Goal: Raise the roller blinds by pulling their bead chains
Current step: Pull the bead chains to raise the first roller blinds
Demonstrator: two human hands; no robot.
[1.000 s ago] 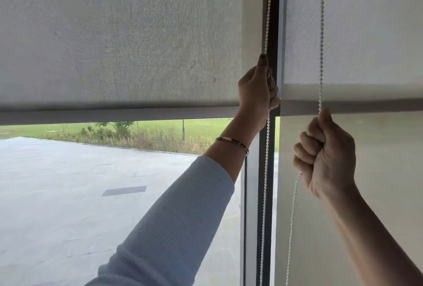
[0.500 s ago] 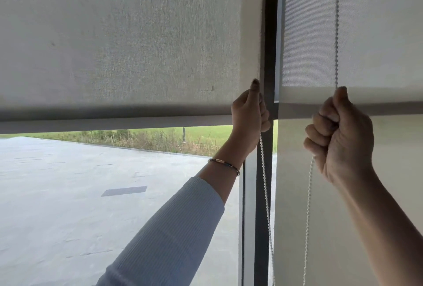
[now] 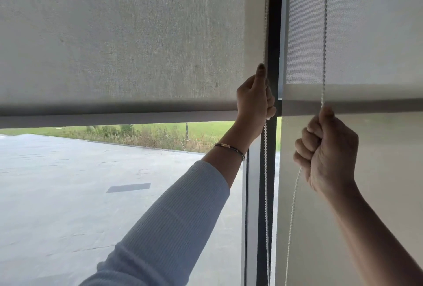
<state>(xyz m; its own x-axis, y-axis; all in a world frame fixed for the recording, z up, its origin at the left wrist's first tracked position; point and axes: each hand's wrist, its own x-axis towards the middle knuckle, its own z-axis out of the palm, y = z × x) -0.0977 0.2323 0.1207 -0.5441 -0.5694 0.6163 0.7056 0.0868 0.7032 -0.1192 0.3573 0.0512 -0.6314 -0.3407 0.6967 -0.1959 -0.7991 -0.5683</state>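
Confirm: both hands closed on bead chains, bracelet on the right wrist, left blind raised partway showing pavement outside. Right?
Not quite: the bracelet is on the left wrist, not the right, as the head view shows. The rest holds: the left hand and right hand each have a closed grip on a bead chain, and the left blind is raised partway, showing pavement outside.

Two roller blinds (image 3: 119,40) (image 3: 366,29), two bead chains (image 3: 265,171) (image 3: 324,33), two hands (image 3: 254,100) (image 3: 327,148), one bracelet (image 3: 230,147)
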